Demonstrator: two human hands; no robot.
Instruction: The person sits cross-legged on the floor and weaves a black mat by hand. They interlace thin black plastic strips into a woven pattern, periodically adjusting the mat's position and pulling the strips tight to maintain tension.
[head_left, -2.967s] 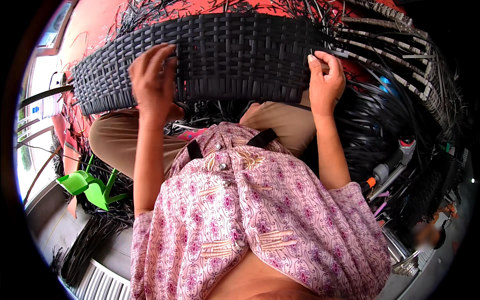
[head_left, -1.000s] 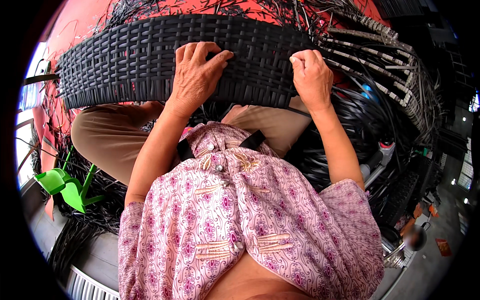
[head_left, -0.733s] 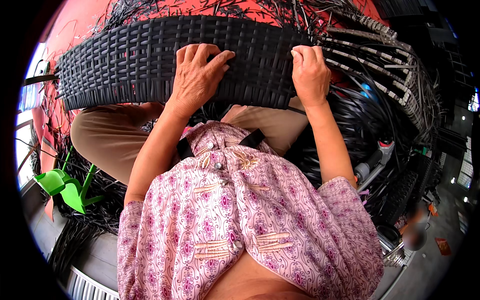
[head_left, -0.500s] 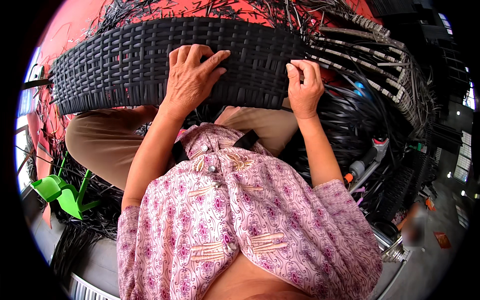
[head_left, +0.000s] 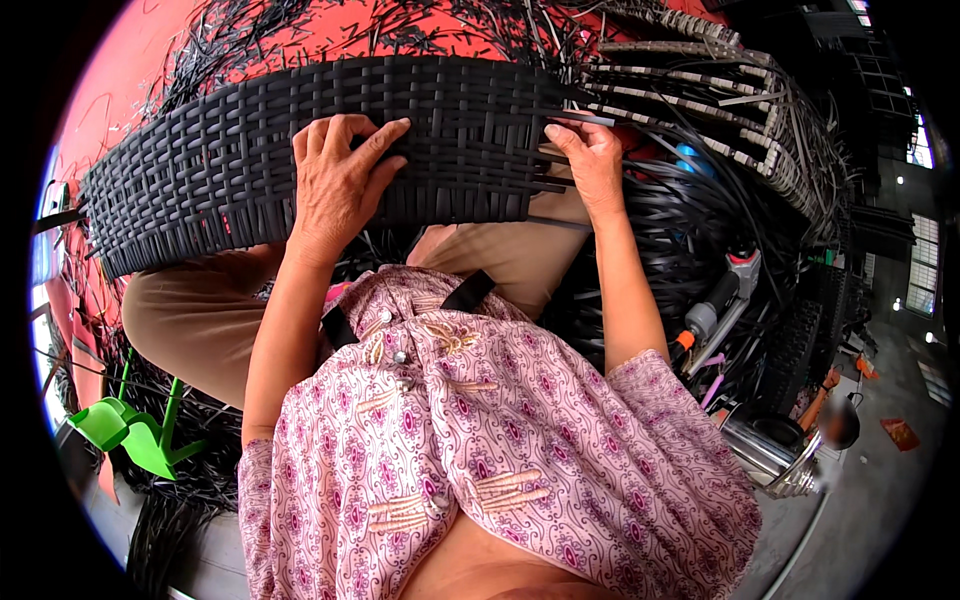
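Note:
Across my lap lies a long curved panel of woven black plastic strips. My left hand rests on the middle of it, fingers bent onto the weave, thumb and forefinger apart. Just past the panel's right end is my right hand, its thumb and forefinger pinched on a flat dark strip that passes by the fingertips. Several loose strip ends stick out of that right end, below the pinch. Beneath the left palm the weave is hidden.
Loose black strips heap up at my right. Beyond stands a partly wrapped frame. A grey-and-orange tool lies on the strips, with a metal cylinder nearer. Green plastic pieces sit at my left. Scraps cover the red surface.
The panel has shifted left and slightly nearer in view, both hands with it. A strip now shows at my right fingertips, and more loose ends show at the panel's right end.

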